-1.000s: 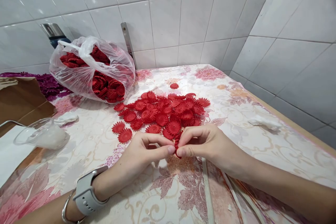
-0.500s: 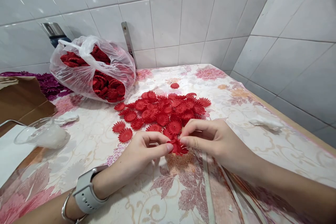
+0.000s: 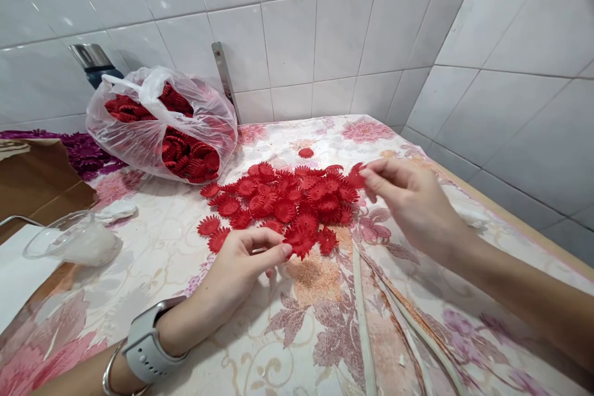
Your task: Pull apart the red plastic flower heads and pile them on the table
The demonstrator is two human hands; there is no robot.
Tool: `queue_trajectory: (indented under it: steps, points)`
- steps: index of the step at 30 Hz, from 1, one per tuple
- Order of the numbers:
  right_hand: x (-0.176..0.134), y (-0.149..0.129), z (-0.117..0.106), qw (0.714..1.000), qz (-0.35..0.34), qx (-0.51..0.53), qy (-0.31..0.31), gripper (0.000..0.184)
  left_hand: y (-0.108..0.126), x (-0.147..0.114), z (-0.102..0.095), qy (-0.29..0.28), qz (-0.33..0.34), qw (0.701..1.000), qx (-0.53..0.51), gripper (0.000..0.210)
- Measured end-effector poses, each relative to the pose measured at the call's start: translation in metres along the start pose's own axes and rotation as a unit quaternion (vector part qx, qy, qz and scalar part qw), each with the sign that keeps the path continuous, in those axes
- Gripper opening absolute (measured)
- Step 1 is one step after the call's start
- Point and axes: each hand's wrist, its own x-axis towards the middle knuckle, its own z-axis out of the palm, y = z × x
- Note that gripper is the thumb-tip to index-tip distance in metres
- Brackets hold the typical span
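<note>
A loose pile of red fabric flower pieces [image 3: 283, 195], round with fringed petal edges, lies on the flowered tablecloth. My left hand [image 3: 248, 269] pinches one red flower piece [image 3: 301, 242] between thumb and forefinger at the near edge of the pile. To the right of the pile, my right hand [image 3: 408, 201] is raised a little, its thumb and fingertips closed on another red flower piece [image 3: 356, 176]. On my left wrist sit a grey-strapped watch [image 3: 151, 346] and a metal bangle.
A clear plastic bag [image 3: 162, 130] of red pieces stands behind the pile on the left. Nearby are a tilted plastic cup [image 3: 77, 238] with whitish contents, a brown carton [image 3: 41, 179], purple flowers [image 3: 88, 154] and a bottle [image 3: 95, 65]. Pale strips [image 3: 366, 322] lie in front.
My right hand has moved away from my left, to the right and farther back, carrying a red flower piece. My left hand has shifted slightly left and still pinches its piece.
</note>
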Motion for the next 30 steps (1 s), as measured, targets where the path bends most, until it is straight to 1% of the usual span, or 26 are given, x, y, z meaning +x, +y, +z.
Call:
queue_trajectory:
  steps: [1, 2, 4, 5, 7, 10, 12, 14, 16, 18, 19, 21, 23, 26, 30]
  points:
    - [0.002, 0.002, -0.001, 0.999, -0.023, -0.012, 0.031, 0.013, 0.000, 0.000, 0.000, 0.003, 0.002, 1.000, 0.003, 0.016]
    - [0.002, 0.004, -0.002, 0.998, -0.049, -0.026, 0.037, 0.011, -0.001, 0.001, -0.001, 0.005, 0.005, 1.000, 0.006, 0.016]
    - [0.000, 0.004, 0.000, 0.993, -0.102, -0.063, 0.005, 0.004, -0.003, 0.002, -0.001, 0.002, 0.008, 1.000, 0.012, 0.015]
    - [-0.002, 0.004, 0.002, 0.989, -0.124, -0.085, -0.018, 0.003, -0.003, 0.003, -0.002, 0.000, 0.009, 1.000, 0.013, 0.015]
    - [-0.007, 0.001, 0.006, 0.980, -0.152, -0.123, -0.043, 0.010, -0.005, 0.004, -0.002, 0.000, 0.014, 1.000, 0.012, 0.013]
    - [-0.015, -0.004, 0.010, 0.971, -0.191, -0.143, -0.020, 0.015, -0.006, 0.005, -0.002, -0.002, 0.018, 1.000, 0.013, 0.014]
    - [-0.021, -0.008, 0.012, 0.960, -0.248, -0.134, -0.008, 0.015, -0.006, 0.003, 0.000, 0.005, 0.011, 1.000, 0.009, 0.014]
    - [-0.027, -0.013, 0.015, 0.940, -0.320, -0.113, -0.033, 0.017, -0.004, 0.002, 0.001, 0.014, 0.004, 1.000, -0.002, 0.014]
    - [-0.033, -0.015, 0.019, 0.912, -0.388, -0.105, -0.086, 0.017, -0.003, 0.001, 0.001, 0.007, 0.006, 1.000, -0.005, 0.012]
    - [-0.037, -0.015, 0.023, 0.882, -0.438, -0.118, -0.127, 0.015, -0.003, 0.001, 0.001, -0.009, 0.015, 1.000, -0.003, 0.011]
    - [-0.038, -0.014, 0.024, 0.873, -0.451, -0.130, -0.135, 0.013, -0.003, 0.002, 0.000, -0.015, 0.021, 1.000, -0.002, 0.011]
    - [-0.038, -0.011, 0.026, 0.870, -0.451, -0.153, -0.129, 0.007, -0.004, 0.002, -0.001, -0.019, 0.032, 0.999, -0.002, 0.012]
    - [-0.037, -0.009, 0.026, 0.884, -0.421, -0.174, -0.109, 0.003, -0.005, 0.003, -0.001, -0.022, 0.037, 0.999, -0.005, 0.011]
    - [-0.034, -0.007, 0.025, 0.904, -0.372, -0.188, -0.090, 0.007, -0.004, 0.001, 0.000, -0.038, 0.030, 0.999, -0.022, 0.009]
    - [-0.033, -0.009, 0.025, 0.913, -0.355, -0.171, -0.104, 0.011, -0.003, 0.000, 0.002, -0.043, 0.014, 0.998, -0.038, 0.010]
